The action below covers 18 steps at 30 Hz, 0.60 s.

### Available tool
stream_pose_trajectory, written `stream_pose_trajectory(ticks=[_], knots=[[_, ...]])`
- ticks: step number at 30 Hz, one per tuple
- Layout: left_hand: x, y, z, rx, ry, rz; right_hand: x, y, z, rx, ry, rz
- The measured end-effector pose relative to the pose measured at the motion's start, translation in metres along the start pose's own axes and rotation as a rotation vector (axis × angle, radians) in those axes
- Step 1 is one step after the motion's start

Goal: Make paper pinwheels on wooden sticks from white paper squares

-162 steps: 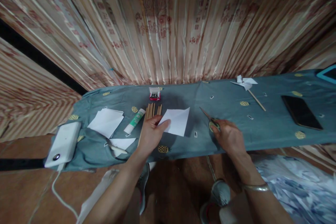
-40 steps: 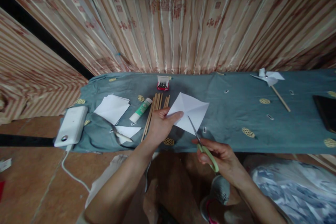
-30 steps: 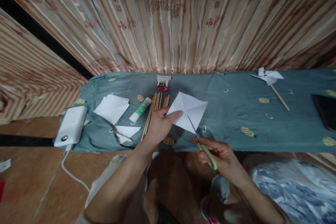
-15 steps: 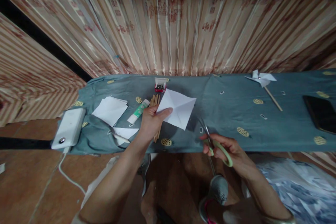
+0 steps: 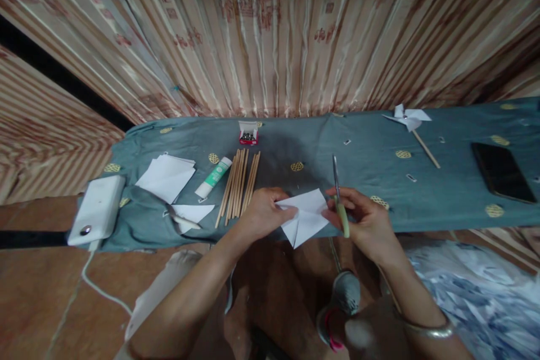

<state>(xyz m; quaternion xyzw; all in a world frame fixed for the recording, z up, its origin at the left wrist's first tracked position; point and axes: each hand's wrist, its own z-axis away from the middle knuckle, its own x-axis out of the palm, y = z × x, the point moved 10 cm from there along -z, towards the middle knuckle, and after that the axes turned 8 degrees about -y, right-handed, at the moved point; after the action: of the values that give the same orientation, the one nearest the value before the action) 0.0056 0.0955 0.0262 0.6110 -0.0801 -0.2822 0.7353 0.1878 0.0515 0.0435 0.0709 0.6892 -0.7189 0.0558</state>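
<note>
Paper (image 5: pixel 310 212) now between both hands (image 5: pixel 265 212)

At the right of the frame you have a dark phone (image 5: pixel 503 172) lying flat; at the left, a white device (image 5: pixel 96 209) with a white cable (image 5: pixel 105 295) trailing from its lower end. Patterned curtains (image 5: pixel 270 50) fill your upper frame.

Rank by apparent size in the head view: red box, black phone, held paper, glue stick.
1. Black phone and held paper: too alike to rank, as the left hand covers some paper.
2. Glue stick.
3. Red box.
</note>
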Motion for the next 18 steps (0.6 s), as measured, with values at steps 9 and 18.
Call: stream_pose_trajectory(ticks=[9, 18], knots=[[0.008, 0.011, 0.002, 0.130, 0.090, 0.607, -0.019, 0.006, 0.000, 0.030, 0.233, -0.177], [0.048, -0.001, 0.004, -0.020, 0.099, 0.687, -0.001, 0.012, 0.002, 0.056, 0.257, -0.280]])
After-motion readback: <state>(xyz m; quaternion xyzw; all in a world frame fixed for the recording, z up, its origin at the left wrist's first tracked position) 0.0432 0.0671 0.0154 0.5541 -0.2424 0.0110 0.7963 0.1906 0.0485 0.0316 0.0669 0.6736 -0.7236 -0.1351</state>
